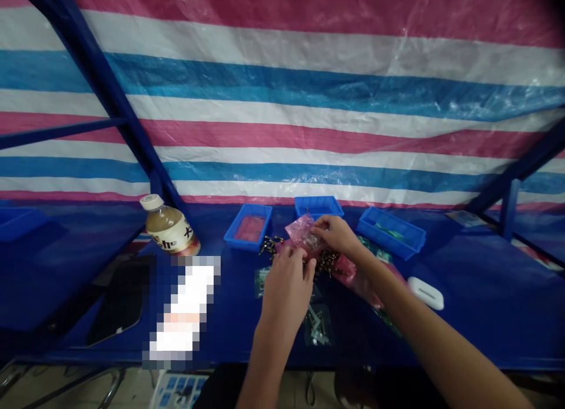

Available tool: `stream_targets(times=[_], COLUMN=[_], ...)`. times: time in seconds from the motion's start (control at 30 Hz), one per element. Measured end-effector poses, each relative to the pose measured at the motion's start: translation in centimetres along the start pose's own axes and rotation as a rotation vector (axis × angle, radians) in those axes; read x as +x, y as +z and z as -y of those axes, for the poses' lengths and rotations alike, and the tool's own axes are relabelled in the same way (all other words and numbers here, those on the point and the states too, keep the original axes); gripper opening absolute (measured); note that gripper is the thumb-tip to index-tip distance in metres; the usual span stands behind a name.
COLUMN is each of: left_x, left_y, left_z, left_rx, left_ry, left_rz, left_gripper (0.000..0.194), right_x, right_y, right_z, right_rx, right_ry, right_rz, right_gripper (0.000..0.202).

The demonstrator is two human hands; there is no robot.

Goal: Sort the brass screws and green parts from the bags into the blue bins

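My right hand (336, 233) pinches the edge of a small pink plastic bag (302, 230) above the blue table. Just left of it, my left hand (289, 276) rests with bent fingers at the pile of small brass-coloured parts (327, 262); its fingertips touch the pink plastic, and what they hold, if anything, is hidden. More pink bags (346, 270) lie under and beside my right forearm. Clear bags with metal pieces (318, 325) lie nearer the front edge, below my hands.
Blue trays stand behind: one with pink bags (248, 228), one in the middle (318, 205), one at right (391, 231). A bottle (170, 228) and a black tablet-like object (121, 300) are at left. A white case (426, 293) lies right of my forearm.
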State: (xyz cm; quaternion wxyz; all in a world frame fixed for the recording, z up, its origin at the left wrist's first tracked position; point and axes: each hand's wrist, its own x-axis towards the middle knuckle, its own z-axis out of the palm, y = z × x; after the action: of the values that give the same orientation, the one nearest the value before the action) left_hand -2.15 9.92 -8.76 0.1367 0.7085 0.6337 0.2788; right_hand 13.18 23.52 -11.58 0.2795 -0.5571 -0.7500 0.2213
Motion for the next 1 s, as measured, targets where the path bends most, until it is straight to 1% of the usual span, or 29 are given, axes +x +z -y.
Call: stream_targets(times=[0.1,0.17,0.23,0.27,0.33,0.43,0.5,0.6,0.7,0.77,0.87,1.0], left_x=[0.1,0.2,0.4,0.4,0.6,0.7,0.6,0.5,0.3,0.2,0.1,0.1], left_y=[-0.3,-0.4,-0.4,-0.4,-0.1,0.4,0.7,0.8,0.9,1.1,1.3,1.9], left_z=[0.5,0.8,0.8,0.7,0.4,-0.2,-0.7,-1.3,-1.9,-2.3,-2.7,-3.3], left_rx=[-0.054,-0.112,-0.203,-0.281,-0.529,-0.946,-1.084,-1.120,-1.132,-1.128,-1.079,-0.985], left_ry=[-0.014,-0.054,-0.119,-0.149,-0.181,-0.163,-0.168,-0.217,-0.240,-0.245,-0.234,-0.235], left_rz=[-0.064,-0.136,-0.210,-0.227,-0.203,-0.073,0.001,0.109,0.196,0.238,0.282,0.272], left_gripper=[0.023,0.023,0.024,0.025,0.030,0.035,0.032,0.026,0.027,0.029,0.030,0.031], right_x=[-0.3,-1.0,-2.2,-3.0,-5.0,-8.2,-10.0,-11.7,-12.4,-12.6,-12.7,-12.7], right_y=[-0.6,-1.1,-1.8,-2.2,-2.9,-3.7,-3.9,-3.9,-3.7,-3.6,-3.4,-3.3], right_z=[0.6,1.0,1.5,1.8,2.5,3.3,3.4,2.8,1.5,0.7,-0.2,-0.9], right_rx=[0.311,0.526,0.668,0.713,0.775,0.833,0.864,0.882,0.886,0.896,0.926,0.947], right_ry=[-0.037,-0.046,-0.034,-0.022,0.011,0.069,0.102,0.125,0.135,0.143,0.177,0.209], right_rz=[-0.058,-0.085,-0.099,-0.092,-0.060,0.000,0.008,0.052,0.136,0.147,0.127,0.120], right_gripper=[0.019,0.025,0.031,0.033,0.034,0.033,0.034,0.037,0.038,0.039,0.040,0.038])
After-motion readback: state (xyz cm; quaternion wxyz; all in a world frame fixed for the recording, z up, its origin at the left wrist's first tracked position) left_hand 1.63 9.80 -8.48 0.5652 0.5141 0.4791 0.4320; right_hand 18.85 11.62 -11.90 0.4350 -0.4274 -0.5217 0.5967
